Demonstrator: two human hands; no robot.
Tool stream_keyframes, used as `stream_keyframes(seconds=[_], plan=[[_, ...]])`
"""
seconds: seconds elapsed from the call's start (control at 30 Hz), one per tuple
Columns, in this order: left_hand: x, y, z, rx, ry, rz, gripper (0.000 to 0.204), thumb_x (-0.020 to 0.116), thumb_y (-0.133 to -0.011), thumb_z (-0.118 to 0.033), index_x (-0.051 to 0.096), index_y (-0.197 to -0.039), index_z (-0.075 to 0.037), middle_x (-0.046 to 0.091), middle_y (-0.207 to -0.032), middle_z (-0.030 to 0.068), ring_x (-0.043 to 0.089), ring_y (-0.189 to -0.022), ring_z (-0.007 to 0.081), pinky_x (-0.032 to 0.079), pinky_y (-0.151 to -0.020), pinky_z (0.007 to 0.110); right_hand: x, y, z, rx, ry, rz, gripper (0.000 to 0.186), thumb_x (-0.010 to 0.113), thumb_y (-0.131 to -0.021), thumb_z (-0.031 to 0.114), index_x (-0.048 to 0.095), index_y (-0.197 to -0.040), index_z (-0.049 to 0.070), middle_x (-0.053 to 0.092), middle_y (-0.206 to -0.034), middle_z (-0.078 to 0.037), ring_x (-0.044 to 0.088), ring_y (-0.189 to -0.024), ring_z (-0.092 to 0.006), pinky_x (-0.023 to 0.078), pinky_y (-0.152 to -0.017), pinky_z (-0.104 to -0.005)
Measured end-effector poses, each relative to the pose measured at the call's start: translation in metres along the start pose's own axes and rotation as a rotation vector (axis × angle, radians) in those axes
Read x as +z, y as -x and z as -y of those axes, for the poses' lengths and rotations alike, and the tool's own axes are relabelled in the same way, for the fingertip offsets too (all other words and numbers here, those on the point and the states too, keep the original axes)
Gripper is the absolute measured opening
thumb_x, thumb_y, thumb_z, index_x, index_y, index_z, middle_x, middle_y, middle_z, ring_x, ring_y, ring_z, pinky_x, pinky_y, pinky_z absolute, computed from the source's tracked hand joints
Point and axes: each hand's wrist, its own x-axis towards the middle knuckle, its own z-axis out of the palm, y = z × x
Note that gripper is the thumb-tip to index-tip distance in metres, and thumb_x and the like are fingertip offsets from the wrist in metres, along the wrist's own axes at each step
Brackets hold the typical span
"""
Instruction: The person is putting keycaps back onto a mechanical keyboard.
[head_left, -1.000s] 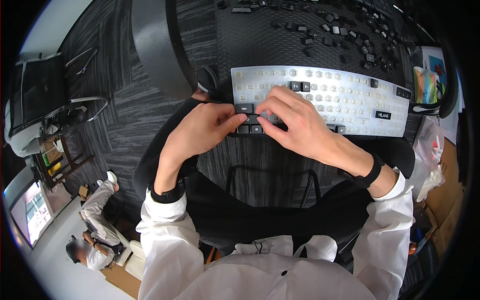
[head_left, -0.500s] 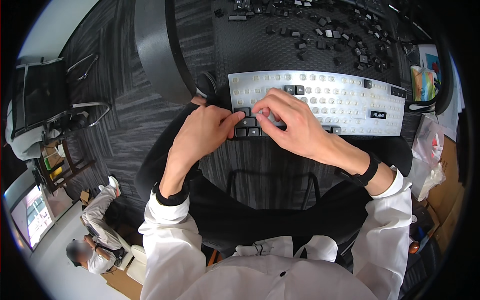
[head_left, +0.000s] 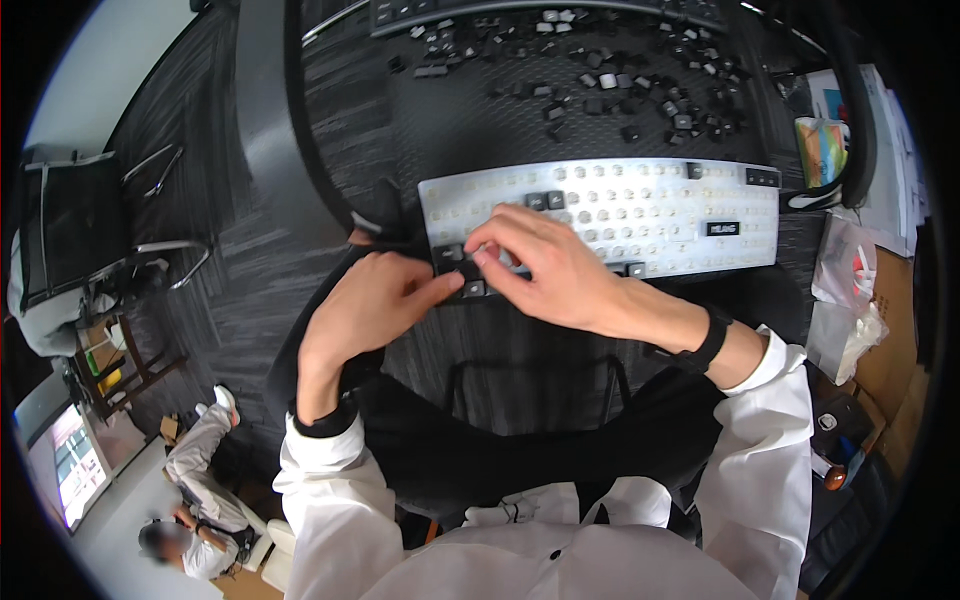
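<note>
A white keyboard (head_left: 670, 235) with mostly bare switches and a few dark keycaps (head_left: 545, 200) lies below me on the mat. My left hand (head_left: 370, 305) grips its lower-left corner, fingers curled and thumb by the dark keys there. My right hand (head_left: 555, 275) is closed just to the right of the left thumb, over that same end of the keyboard; a small greyish item shows between its fingertips, too hidden to name.
Loose dark keycaps (head_left: 606, 81) are scattered on a black textured mat (head_left: 440, 110) beyond the keyboard. Plastic bags (head_left: 840, 265) and cardboard are at right. A black chair (head_left: 70, 210) stands at left, and a seated person (head_left: 200, 460) is at lower left.
The view has shifted, so keyboard and hands appear further left, the hands also lower, and more of the mat's far part shows. Both hands stay at the keyboard's left end.
</note>
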Motion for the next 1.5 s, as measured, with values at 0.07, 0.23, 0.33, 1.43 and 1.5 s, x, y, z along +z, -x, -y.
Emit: stream_keyframes(seconds=[0.07, 0.23, 0.33, 1.43, 1.5], plan=[[-0.008, 0.005, -0.010, 0.039, 0.261, 0.142, 0.052, 0.068, -0.106, -0.040, 0.070, -0.072, 0.000, 0.057, -0.055, 0.0037, 0.047, -0.049, 0.0105, 0.036, -0.050, 0.033, -0.001, -0.001, 0.003, 0.053, -0.059, 0.008, 0.013, 0.070, -0.096, 0.002, 0.065, -0.108, 0.003, 0.063, -0.093, -0.008, 0.066, -0.076, -0.0209, 0.052, -0.065, -0.0347], [-0.012, -0.019, -0.039, 0.076, 0.505, 0.032, 0.036, 0.067, -0.108, -0.029, 0.068, -0.084, -0.002, 0.057, -0.070, -0.0071, 0.042, -0.064, 0.0022, 0.034, -0.057, 0.026, -0.018, -0.010, 0.015, 0.119, -0.159, -0.061, 0.016, 0.069, -0.094, 0.002, 0.063, -0.109, 0.001, 0.067, -0.094, -0.011, 0.068, -0.075, -0.0247, 0.053, -0.063, -0.0374], [-0.007, -0.038, -0.055, 0.274, 0.504, -0.233, 0.035, 0.068, -0.107, -0.027, 0.067, -0.084, -0.001, 0.056, -0.068, -0.0054, 0.042, -0.064, 0.0024, 0.034, -0.057, 0.025, -0.049, -0.025, 0.007, 0.200, -0.108, -0.176, 0.016, 0.071, -0.092, 0.003, 0.066, -0.108, 0.001, 0.068, -0.092, -0.011, 0.068, -0.076, -0.0251, 0.054, -0.065, -0.0365], [0.010, -0.163, -0.093, 0.428, -0.413, -0.912, 0.033, 0.063, -0.088, 0.007, 0.071, -0.121, 0.007, 0.065, -0.132, 0.0194, 0.058, -0.120, 0.0373, 0.054, -0.103, 0.044, -0.142, -0.031, -0.031, 0.068, 0.586, -0.284, 0.018, 0.071, -0.093, 0.006, 0.069, -0.111, 0.002, 0.064, -0.102, -0.011, 0.065, -0.096, -0.0325, 0.053, -0.088, -0.0444], [0.007, -0.163, -0.092, 0.411, -0.399, -0.878, 0.032, 0.063, -0.088, 0.008, 0.072, -0.119, 0.006, 0.066, -0.127, 0.0179, 0.060, -0.118, 0.0361, 0.055, -0.101, 0.044, -0.142, -0.031, -0.030, 0.080, 0.603, -0.291, 0.016, 0.071, -0.093, 0.005, 0.070, -0.109, 0.003, 0.065, -0.100, -0.011, 0.065, -0.094, -0.0308, 0.052, -0.087, -0.0435]])
